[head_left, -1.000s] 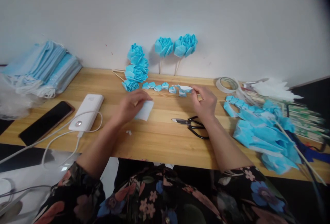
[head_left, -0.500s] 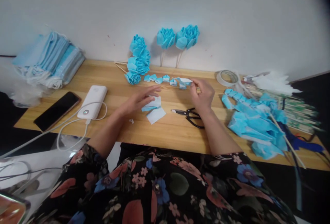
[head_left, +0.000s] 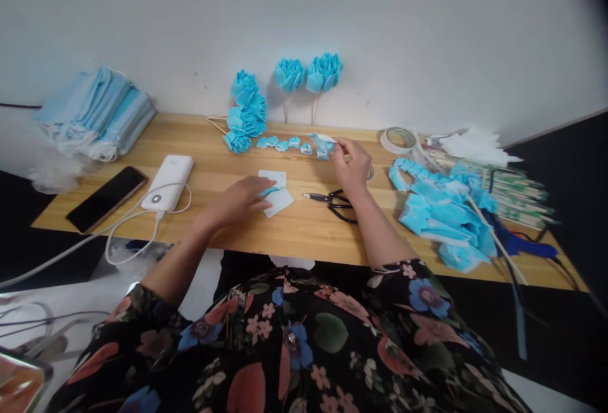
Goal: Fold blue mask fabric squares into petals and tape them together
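Observation:
My right hand, thumb and fingers pinched, holds a strip of blue-and-white crinkled paper-like material by its right end. The strip hangs at the right end of a row of small folded blue pieces. Lower on the table, my left hand reaches over the flat white-and-blue pieces, touching their left side with its fingers apart. Black-handled scissors lie just below my right hand, blades pointing left.
Blue paper roses on sticks lie at the back, and more lean on the wall. Left are a phone, a white power bank with cable and stacked masks. Right are tape and crumpled blue material.
My left hand has moved down and back onto the flat pieces. My right hand keeps its pinch on the strip at the row's end. The whole view has shifted slightly.

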{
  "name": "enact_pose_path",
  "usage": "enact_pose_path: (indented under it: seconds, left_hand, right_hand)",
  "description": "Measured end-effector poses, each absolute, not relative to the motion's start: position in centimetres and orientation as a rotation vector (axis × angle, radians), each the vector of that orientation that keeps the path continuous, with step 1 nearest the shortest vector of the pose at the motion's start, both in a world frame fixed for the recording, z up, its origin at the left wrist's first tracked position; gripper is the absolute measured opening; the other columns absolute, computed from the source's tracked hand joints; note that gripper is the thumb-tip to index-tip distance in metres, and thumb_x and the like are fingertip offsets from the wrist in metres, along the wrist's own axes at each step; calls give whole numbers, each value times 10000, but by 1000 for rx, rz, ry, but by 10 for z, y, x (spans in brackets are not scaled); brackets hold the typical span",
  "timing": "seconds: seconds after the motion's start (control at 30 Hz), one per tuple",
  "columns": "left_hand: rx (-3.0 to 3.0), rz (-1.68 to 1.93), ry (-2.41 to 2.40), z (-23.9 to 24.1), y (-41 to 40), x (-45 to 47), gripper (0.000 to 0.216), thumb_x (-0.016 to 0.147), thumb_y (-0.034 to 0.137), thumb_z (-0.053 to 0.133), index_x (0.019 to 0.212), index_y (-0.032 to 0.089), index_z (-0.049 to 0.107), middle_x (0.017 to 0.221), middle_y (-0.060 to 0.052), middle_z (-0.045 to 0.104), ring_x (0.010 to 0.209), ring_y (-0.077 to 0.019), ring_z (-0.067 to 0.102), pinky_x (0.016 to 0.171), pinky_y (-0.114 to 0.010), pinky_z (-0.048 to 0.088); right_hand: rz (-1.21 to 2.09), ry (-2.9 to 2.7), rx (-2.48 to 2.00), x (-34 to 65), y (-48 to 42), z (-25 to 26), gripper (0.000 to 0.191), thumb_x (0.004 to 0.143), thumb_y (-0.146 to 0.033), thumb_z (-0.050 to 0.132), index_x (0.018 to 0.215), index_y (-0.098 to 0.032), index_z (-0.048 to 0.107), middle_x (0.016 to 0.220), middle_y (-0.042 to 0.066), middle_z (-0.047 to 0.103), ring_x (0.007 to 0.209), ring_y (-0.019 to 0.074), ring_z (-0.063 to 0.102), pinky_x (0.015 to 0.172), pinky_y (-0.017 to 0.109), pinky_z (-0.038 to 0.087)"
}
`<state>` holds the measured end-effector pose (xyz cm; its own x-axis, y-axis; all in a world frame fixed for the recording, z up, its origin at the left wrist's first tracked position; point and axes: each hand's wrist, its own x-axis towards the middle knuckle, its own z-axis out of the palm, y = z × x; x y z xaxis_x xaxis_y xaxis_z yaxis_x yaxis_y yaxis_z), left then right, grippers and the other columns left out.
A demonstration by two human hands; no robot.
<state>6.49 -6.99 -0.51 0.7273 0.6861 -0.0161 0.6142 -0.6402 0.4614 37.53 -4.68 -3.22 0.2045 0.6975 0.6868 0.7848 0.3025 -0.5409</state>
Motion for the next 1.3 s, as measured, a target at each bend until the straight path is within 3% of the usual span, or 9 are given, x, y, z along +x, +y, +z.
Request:
enact_pose_path:
  seconds: [0.17, 0.33, 0.53, 0.67, 0.83, 0.93, 1.07, 1.3]
  left_hand:
    - [2407, 359, 898, -11, -79, 72, 602, 1024, 539, 419, 1507, 192, 509, 1560, -137, 534, 1451, -270, 497, 1226, -459, 378]
    - [2440, 527, 1154, 0, -81, 38, 623, 1035, 555, 367, 1496, 162, 515, 1586, -167, 490, 1467, -299, 474, 1228, -506, 368]
    - [2654, 211, 1421, -28, -114, -11, 700, 1016, 546, 409, 1545, 88, 427, 1662, -226, 339, 1570, -360, 286, 1265, -574, 262]
    - [2691, 79, 1532, -47, -141, -21, 763, 1000, 574, 425, 1539, 34, 426, 1674, -239, 291, 1586, -374, 226, 1292, -556, 187]
    - [2656, 91, 1569, -51, -135, 0, 716, 1026, 482, 376, 1561, 5, 382, 1673, -234, 294, 1589, -338, 235, 1304, -515, 165]
    - [2624, 73, 1547, -45, -106, 17, 641, 1037, 419, 362, 1561, 53, 412, 1680, -212, 299, 1587, -351, 238, 1293, -535, 178]
    - [2616, 152, 1544, -38, -60, 27, 610, 1024, 425, 413, 1541, 104, 461, 1674, -212, 318, 1583, -371, 243, 1271, -580, 211]
    - [2576, 358, 1292, -23, -28, 47, 658, 1020, 490, 391, 1523, 71, 459, 1624, -220, 414, 1531, -335, 373, 1259, -539, 285]
  right_hand:
    - [-57, -1518, -1324, 372, -47, -32, 272, 939, -271, 506, 979, -190, 763, 921, 82, 796, 828, 215, 720, 802, 337, 558]
    - [-35, -1538, -1328, 369, -49, -31, 275, 950, -276, 497, 983, -196, 758, 907, 76, 790, 810, 208, 716, 790, 329, 547]
    - [-58, -1573, -1323, 370, -48, -31, 274, 945, -289, 494, 979, -198, 751, 911, 81, 790, 819, 217, 714, 792, 340, 545]
    - [-79, -1589, -1320, 371, -47, -33, 267, 932, -277, 503, 968, -196, 755, 895, 79, 790, 782, 215, 707, 757, 335, 543]
    - [-74, -1603, -1363, 372, -48, -33, 246, 940, -271, 511, 989, -214, 745, 924, 73, 793, 813, 215, 718, 770, 331, 548]
    - [-63, -1598, -1387, 373, -48, -32, 247, 939, -273, 514, 998, -224, 748, 931, 69, 797, 808, 212, 718, 768, 327, 549]
    - [-69, -1566, -1353, 373, -48, -31, 268, 927, -266, 504, 985, -213, 760, 929, 70, 800, 798, 209, 716, 767, 328, 553]
    - [150, -1437, -1321, 368, -50, -27, 271, 897, -318, 525, 948, -196, 762, 868, 65, 786, 772, 207, 705, 753, 340, 542]
